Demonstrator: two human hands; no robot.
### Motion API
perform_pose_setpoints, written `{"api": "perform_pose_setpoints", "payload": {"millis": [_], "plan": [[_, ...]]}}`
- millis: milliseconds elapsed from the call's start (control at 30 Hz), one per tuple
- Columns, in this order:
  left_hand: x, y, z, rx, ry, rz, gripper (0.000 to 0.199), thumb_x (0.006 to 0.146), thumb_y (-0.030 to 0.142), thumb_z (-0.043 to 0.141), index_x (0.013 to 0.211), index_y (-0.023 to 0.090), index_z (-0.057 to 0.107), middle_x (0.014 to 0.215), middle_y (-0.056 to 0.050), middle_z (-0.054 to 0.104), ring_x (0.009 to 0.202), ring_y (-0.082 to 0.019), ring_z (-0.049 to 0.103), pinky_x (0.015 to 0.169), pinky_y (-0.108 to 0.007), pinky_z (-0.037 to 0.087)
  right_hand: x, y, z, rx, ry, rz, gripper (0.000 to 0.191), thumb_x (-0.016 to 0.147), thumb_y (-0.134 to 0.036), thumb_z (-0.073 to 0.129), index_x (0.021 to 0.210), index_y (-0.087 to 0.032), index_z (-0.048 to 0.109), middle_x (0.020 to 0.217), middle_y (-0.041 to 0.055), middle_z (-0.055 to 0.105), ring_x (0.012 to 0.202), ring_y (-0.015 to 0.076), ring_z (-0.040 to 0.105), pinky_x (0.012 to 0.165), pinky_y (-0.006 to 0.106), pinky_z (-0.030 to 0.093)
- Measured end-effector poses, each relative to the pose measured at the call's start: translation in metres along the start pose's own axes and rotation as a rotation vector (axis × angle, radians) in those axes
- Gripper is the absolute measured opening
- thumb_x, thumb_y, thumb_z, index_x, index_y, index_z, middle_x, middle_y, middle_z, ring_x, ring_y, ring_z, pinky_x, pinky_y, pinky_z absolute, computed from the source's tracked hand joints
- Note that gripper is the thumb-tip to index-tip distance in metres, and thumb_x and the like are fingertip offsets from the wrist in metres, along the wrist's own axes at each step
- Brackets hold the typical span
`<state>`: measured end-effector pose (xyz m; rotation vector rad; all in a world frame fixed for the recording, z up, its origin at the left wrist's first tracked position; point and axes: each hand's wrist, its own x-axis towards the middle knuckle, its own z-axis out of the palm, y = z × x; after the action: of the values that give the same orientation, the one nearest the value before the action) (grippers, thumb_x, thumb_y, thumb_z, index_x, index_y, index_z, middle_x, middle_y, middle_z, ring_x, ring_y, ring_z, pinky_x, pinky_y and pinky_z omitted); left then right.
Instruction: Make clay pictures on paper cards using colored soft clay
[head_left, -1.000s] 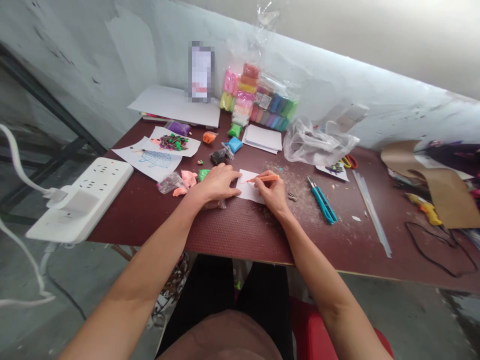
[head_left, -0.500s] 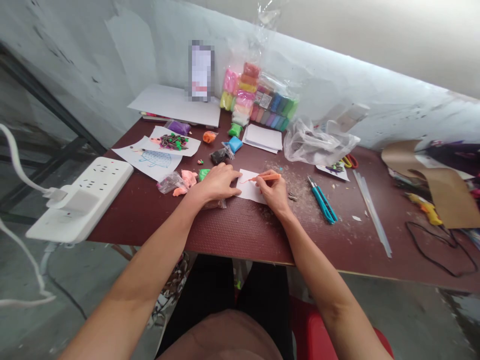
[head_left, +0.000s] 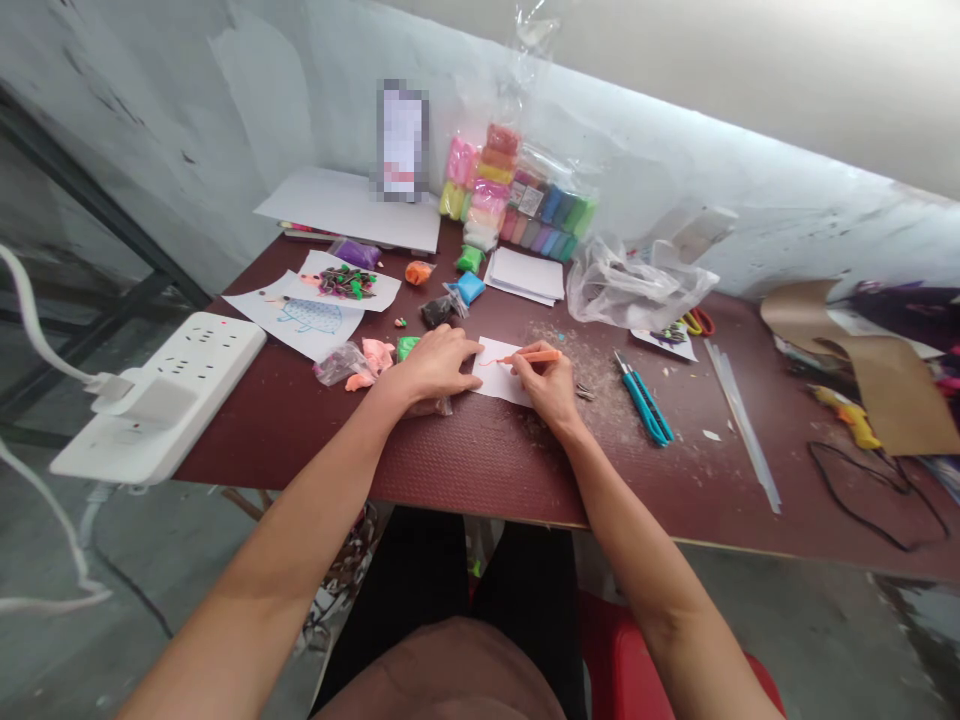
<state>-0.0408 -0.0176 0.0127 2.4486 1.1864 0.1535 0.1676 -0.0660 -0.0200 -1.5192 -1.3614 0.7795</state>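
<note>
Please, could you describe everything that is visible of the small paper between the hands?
The paper is a small white sheet lying flat on the dark red table. It bears a fine curved orange line. The left hand has its thumb and a finger at the left edge; the right hand covers part of the right side, holding an orange pen with its tip at the line.
</note>
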Motion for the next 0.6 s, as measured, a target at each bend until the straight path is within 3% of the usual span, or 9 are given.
{"api": "perform_pose_setpoints", "payload": {"millis": [600], "plan": [[0.0006,0.0008,-0.0012,0.033,-0.024,0.000,0.042,0.090,0.040,0.067,0.127,0.021,0.073,0.117,-0.012,0.068,0.115,-0.032,0.057,0.101,-0.042,0.046,-0.0012,-0.0063,-0.0008,0.044,-0.067,0.024,0.020,0.077,-0.042,0.069,0.071,-0.023,0.068,0.066,0.0015,0.067,0.055,0.0145,0.054,0.054,0.030,0.042]]}}
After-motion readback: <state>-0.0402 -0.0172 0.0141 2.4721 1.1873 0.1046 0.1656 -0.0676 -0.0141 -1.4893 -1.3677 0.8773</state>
